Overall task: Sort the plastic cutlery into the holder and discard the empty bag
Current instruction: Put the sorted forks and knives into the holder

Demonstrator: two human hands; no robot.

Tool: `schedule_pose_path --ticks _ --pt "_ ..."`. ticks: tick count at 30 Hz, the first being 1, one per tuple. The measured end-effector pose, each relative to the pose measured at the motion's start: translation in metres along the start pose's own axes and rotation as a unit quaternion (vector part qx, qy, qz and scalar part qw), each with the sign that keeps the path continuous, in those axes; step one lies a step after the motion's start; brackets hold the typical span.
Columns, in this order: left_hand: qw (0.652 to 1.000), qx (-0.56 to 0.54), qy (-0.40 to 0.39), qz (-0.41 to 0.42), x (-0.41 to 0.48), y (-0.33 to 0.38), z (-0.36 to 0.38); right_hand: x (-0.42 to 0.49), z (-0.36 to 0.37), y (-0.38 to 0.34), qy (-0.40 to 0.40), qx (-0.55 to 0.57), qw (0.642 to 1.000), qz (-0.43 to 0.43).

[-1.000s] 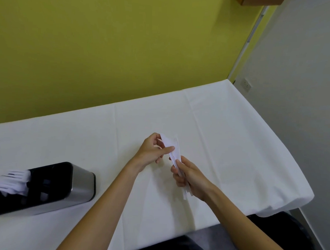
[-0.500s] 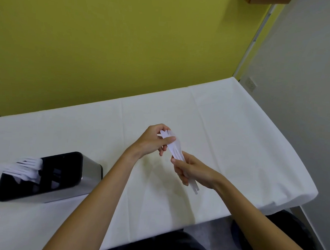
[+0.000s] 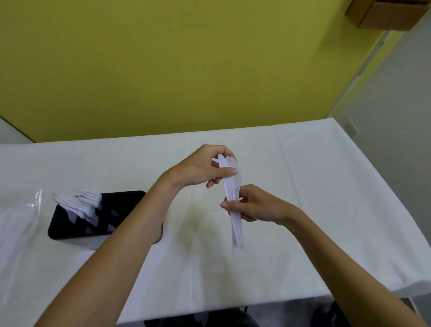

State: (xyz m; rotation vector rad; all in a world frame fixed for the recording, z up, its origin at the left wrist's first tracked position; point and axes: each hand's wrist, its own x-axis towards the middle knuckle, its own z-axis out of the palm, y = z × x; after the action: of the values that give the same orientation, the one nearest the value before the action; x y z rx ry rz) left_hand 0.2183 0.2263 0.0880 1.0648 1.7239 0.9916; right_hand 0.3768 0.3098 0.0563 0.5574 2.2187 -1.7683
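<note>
fingers of the right hand and left hand close on one cutlery bundle

the right hand's thumb and curled fingers grip the white plastic pieces partway down the handles. the handle ends stick out below the grip, toward the person, off the white table. just beyond, the left thumb and forefinger pinch the flared heads at the top, so the bundle stands slightly tilted between the two grips. a hold at both ends keeps the stack aligned, and i judge it lets one hand peel pieces off by type. whether these are spoons or knives i cannot tell.

to the left, well apart from the bundle, the black holder sits on the cloth, partly behind the left forearm. forks fan out of its left end. the clear bag lies just left of it, its contents too blurred to read. a yellow wall closes the far side.
</note>
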Motion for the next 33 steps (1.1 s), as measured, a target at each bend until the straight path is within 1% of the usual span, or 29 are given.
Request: schedule_pose_path --ticks 3,7,11,14,18,22,25,29,31,33 --pt "0.998 0.015 0.053 0.025 -0.017 0.009 -0.026 0.013 0.008 -0.025 0.010 -0.003 0.999 -0.034" --pt "0.984 -0.003 0.172 0.041 -0.046 0.007 -0.069 0.038 0.021 -0.057 0.048 0.014 0.996 -0.076" --pt "0.963 0.002 0.267 0.013 -0.090 -0.020 -0.119 0.069 0.052 -0.086 0.080 0.035 0.990 -0.110" --pt "0.952 -0.002 0.307 -0.010 -0.123 -0.048 -0.143 0.089 0.079 -0.102 0.099 0.054 0.985 -0.128" --pt "0.937 -0.056 0.344 -0.034 -0.157 -0.087 -0.160 0.110 0.109 -0.116 0.130 0.053 0.980 -0.141" --pt "0.926 -0.092 0.360 -0.064 -0.175 -0.127 -0.168 0.125 0.135 -0.118 0.152 -0.003 0.979 -0.135" --pt "0.919 -0.131 0.362 -0.088 -0.182 -0.151 -0.165 0.130 0.150 -0.109 0.161 -0.098 0.974 -0.128" --pt "0.902 -0.228 0.353 -0.101 -0.185 -0.169 -0.155 0.122 0.168 -0.100 0.161 -0.236 0.950 -0.128" --pt "0.886 -0.284 0.352 -0.102 -0.184 -0.174 -0.151 0.116 0.175 -0.097 0.169 -0.270 0.940 -0.124" --pt "0.875 -0.315 0.348 -0.117 -0.184 -0.183 -0.146 0.112 0.181 -0.096 0.174 -0.295 0.931 -0.125"
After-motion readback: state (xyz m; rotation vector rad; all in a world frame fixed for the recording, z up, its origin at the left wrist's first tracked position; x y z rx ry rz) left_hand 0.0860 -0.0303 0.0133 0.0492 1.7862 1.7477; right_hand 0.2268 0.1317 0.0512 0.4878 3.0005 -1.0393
